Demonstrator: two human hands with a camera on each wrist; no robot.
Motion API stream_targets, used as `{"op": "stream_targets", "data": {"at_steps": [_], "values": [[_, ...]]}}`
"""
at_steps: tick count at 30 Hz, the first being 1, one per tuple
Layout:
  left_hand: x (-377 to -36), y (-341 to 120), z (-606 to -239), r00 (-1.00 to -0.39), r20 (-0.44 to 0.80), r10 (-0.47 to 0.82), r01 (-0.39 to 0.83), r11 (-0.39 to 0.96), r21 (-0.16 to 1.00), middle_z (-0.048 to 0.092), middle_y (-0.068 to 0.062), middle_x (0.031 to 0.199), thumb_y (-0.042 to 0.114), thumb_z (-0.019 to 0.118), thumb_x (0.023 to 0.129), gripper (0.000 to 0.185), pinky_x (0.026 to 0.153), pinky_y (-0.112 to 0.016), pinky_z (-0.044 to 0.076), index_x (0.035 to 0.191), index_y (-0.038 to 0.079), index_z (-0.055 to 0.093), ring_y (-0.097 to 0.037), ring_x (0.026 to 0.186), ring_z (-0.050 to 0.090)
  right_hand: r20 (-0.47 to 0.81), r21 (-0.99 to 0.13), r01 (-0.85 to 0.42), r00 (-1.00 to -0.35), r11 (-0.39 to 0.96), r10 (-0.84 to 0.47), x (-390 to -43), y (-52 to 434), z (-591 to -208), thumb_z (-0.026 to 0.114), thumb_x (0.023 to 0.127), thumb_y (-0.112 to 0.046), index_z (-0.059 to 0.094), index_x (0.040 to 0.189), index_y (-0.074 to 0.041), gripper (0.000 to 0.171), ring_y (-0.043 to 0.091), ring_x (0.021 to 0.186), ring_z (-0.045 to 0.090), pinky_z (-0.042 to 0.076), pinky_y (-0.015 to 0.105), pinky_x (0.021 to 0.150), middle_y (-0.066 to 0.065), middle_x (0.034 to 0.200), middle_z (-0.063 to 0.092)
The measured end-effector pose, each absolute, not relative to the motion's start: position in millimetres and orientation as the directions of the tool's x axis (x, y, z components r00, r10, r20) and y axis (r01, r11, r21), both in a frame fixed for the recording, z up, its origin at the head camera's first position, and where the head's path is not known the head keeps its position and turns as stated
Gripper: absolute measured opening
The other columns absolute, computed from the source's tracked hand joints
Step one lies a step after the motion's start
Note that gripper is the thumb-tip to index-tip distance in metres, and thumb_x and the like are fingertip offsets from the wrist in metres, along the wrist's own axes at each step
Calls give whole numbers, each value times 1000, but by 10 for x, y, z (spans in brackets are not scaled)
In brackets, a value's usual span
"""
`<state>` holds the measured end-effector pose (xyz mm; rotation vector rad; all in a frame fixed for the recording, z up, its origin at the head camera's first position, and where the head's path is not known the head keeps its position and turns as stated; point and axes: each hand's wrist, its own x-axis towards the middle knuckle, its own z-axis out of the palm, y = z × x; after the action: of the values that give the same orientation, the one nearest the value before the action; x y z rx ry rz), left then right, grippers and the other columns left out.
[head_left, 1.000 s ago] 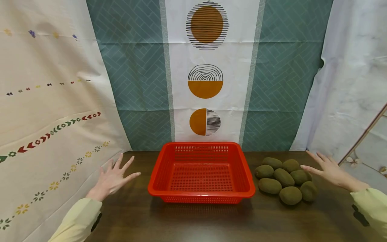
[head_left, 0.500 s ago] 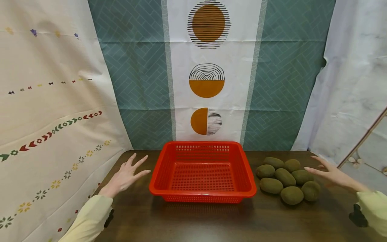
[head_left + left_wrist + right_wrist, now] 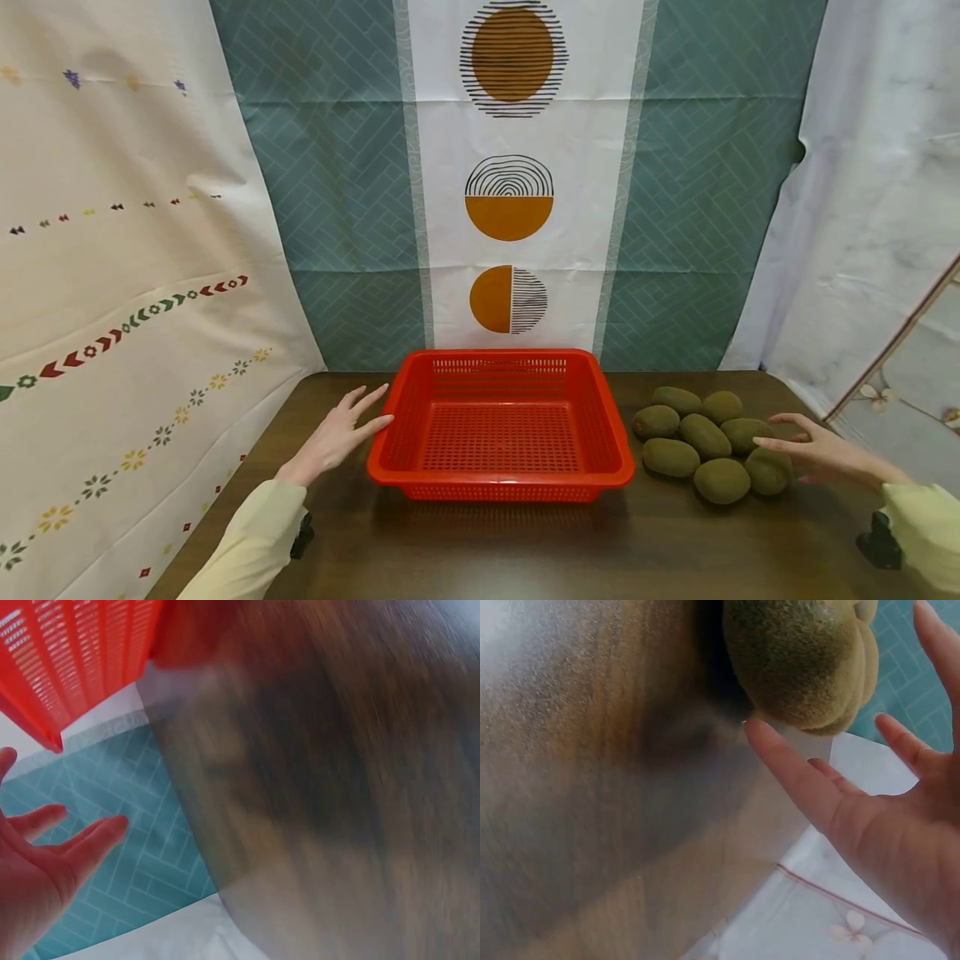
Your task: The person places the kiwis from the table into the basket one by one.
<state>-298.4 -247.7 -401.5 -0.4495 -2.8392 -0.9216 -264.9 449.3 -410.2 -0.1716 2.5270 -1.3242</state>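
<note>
A red plastic basket (image 3: 501,481) with slotted walls stands mid-table and holds nothing. My left hand (image 3: 330,440) is spread at its left side, fingertips right at the rim in the head view; the left wrist view shows the fingers (image 3: 97,844) apart below the basket wall (image 3: 82,660). Several brown kiwis (image 3: 703,437) lie in a cluster right of the basket. Beside their right edge hovers my right hand (image 3: 825,454), fingers parted and holding nothing, its thumb overlapping the outer kiwi in the head view. A kiwi (image 3: 795,660) sits just beyond the fingers (image 3: 795,769) in the right wrist view.
The dark wooden table (image 3: 495,554) ends at a teal and white patterned cloth (image 3: 352,317) behind. A cream embroidered cloth (image 3: 135,333) borders the left side, a pale marbled cloth (image 3: 885,250) the right.
My left hand has moved right, up to the basket's left rim. My right hand has come lower, closer beside the kiwis. Basket and kiwis have stayed in place.
</note>
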Motion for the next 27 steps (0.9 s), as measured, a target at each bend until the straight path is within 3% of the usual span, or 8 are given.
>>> {"op": "stream_targets", "data": {"at_steps": [12,20,27], "values": [[-3044,-2440,-4135,-957,190,218,289,689,664,24,-15,142,53,48,86,64,89,-67,23,141,25,32,-39,125,23,-239,-820,92,-952,564,-192,-2638,4436,-4187,60,87,-24,9,122,17,74,38,94,49,50,45,68,41,108,31],[-3059,-2382,-4197,-960,155,234,247,444,861,31,-9,141,41,53,89,59,90,-55,35,141,24,32,-32,119,38,-273,-849,132,-939,512,-211,-2626,4422,-4240,62,86,-19,4,119,20,77,31,89,51,50,46,69,40,102,31],[-3080,-2322,-4239,-956,152,250,210,227,951,31,-17,138,25,54,92,56,77,-40,49,142,16,32,-29,98,57,-286,-841,140,-935,522,-210,-2629,4386,-4241,63,85,-18,7,117,22,76,25,84,51,51,43,67,41,103,25]]}}
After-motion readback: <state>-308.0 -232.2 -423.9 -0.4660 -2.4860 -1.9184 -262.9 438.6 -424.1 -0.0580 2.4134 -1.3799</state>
